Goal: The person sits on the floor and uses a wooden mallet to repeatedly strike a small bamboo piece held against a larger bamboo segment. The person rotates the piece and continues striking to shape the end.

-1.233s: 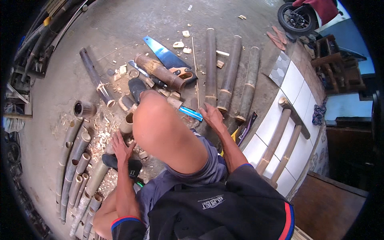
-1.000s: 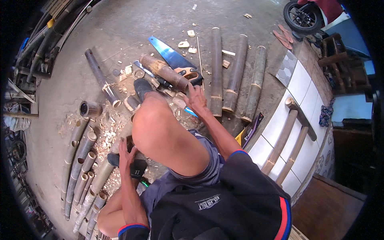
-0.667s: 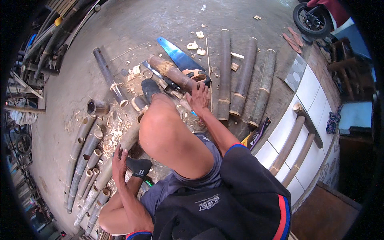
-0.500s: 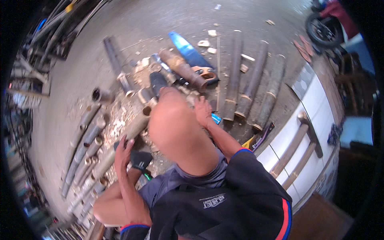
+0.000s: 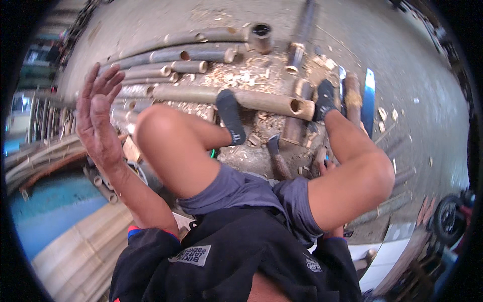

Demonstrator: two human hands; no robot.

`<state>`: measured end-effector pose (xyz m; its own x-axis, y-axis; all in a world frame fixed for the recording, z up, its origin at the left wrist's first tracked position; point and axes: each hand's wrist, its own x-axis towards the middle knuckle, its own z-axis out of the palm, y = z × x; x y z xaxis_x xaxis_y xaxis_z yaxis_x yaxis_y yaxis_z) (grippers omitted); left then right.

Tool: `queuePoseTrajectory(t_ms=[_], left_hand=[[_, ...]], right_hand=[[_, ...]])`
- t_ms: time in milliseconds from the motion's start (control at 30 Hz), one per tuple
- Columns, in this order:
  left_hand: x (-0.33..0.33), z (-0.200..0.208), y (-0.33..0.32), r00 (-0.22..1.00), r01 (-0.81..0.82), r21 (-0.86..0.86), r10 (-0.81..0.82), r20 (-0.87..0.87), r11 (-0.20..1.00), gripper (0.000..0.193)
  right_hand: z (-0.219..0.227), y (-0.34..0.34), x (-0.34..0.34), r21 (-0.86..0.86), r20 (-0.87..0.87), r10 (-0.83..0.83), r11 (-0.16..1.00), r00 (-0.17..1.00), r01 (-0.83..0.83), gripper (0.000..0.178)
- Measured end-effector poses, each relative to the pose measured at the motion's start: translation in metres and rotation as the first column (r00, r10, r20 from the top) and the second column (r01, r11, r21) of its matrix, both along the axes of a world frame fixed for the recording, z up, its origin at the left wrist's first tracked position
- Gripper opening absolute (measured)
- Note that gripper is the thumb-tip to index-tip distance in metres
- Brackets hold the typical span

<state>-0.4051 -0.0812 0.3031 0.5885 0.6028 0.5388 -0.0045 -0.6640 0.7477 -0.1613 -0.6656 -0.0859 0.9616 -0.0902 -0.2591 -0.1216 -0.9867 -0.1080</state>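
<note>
My left hand (image 5: 100,118) is raised at the left, palm up, its fingers apart and nothing in it. Low by my right shin, my right hand (image 5: 323,169) is mostly hidden behind the leg. Its fingers look bent around a small dark and blue thing that I cannot make out. A long bamboo pole (image 5: 201,94) lies across the floor before me, with a hole cut near its right end. My left foot, in a dark sock, rests against it. Between my legs lies a wooden-handled tool (image 5: 280,165) with a dark head.
Several bamboo poles (image 5: 211,34) lie at the far left, beside a short upright bamboo piece (image 5: 261,38). Wood chips (image 5: 241,73) cover the floor. A saw with a blue blade (image 5: 369,100) lies right of a brown bamboo tube (image 5: 353,95). A motorbike wheel (image 5: 449,216) stands at the right.
My view has swung to the left. My left hand has lifted from beside the bamboo pole into the air. My right hand has drawn back beside my right leg.
</note>
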Motion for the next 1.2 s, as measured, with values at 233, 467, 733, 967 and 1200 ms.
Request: queuePoseTrajectory(t_ms=[233,467,733,967,1200], left_hand=[[-0.076,-0.170,0.062,0.887,-0.401,-0.264,0.300,-0.350,0.877,0.044],[-0.045,-0.392,0.015,0.656,-0.466,-0.226,0.162,-0.737,0.855,0.069],[0.012,-0.421,-0.040,0.488,-0.329,-0.273,-0.084,-0.869,0.904,0.072],[-0.029,-0.380,0.059,0.744,-0.330,-0.289,0.059,-0.665,0.899,0.068],[0.066,-0.178,0.147,0.811,0.008,0.278,0.156,-0.564,0.961,0.063]], right_hand=[[0.050,-0.050,0.005,-0.029,-0.044,0.054,0.998,0.998,-0.055,0.048],[0.178,-0.106,0.006,0.295,0.116,-0.021,0.955,0.993,-0.015,0.046],[0.308,0.016,0.004,0.673,0.377,-0.314,0.739,0.871,-0.026,0.051],[0.231,0.105,0.013,0.794,0.213,0.000,0.582,0.977,-0.174,0.046],[0.214,0.258,0.011,0.802,0.057,0.313,0.551,0.948,-0.230,0.045]])
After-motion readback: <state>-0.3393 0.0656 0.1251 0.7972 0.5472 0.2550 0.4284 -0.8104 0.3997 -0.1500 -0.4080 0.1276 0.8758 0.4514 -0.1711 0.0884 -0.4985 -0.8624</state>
